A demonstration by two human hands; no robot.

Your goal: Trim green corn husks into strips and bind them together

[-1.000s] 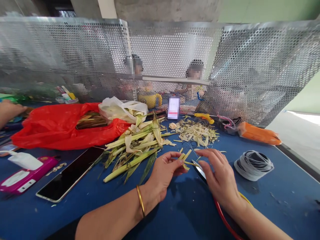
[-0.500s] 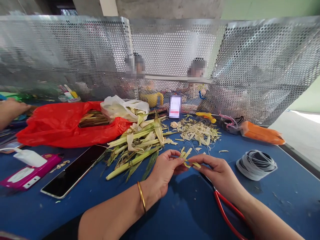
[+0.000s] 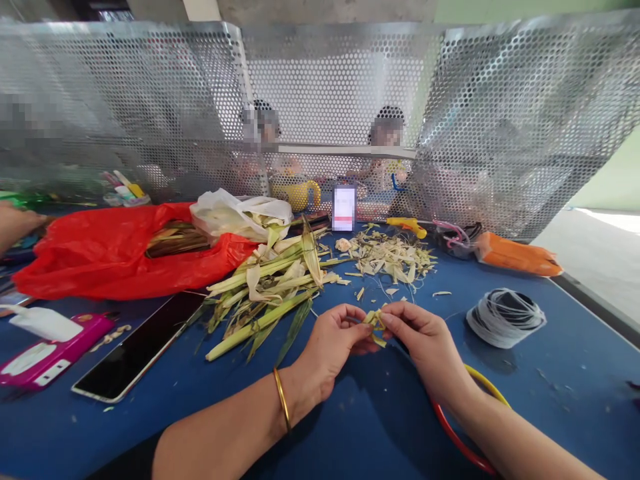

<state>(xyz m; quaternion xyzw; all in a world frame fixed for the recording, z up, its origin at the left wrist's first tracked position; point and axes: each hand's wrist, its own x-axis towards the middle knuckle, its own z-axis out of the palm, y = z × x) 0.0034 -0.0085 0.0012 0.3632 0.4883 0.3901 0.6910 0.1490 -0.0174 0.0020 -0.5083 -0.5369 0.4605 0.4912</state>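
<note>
Low over the blue table, my left hand [image 3: 336, 343] pinches a small folded piece of pale corn husk [image 3: 375, 321]. My right hand [image 3: 426, 341] grips the same piece from the other side with thumb and forefinger. Beneath my right hand and wrist is a hand tool [image 3: 454, 427] with curved red and yellow handles; its working end is hidden, and I cannot tell whether the hand touches it. Just beyond my left hand lies a heap of long green and yellow husks [image 3: 270, 293]. A pile of small husk scraps [image 3: 400, 257] is spread behind my fingers.
A red plastic bag [image 3: 110, 253], a white bag [image 3: 235, 213], a flat phone [image 3: 143, 347] and a magenta power strip [image 3: 55, 357] lie left. An upright phone [image 3: 343, 208] stands before the perforated screen [image 3: 340, 80]. Right are a cord roll [image 3: 506, 320] and orange packet [image 3: 517, 253]. A co-worker's hand [image 3: 17, 223] shows far left.
The husk strips that stuck out between my fingers are now folded into a more compact piece. My right fingers have closed in on it. A yellow handle now shows beside the red one.
</note>
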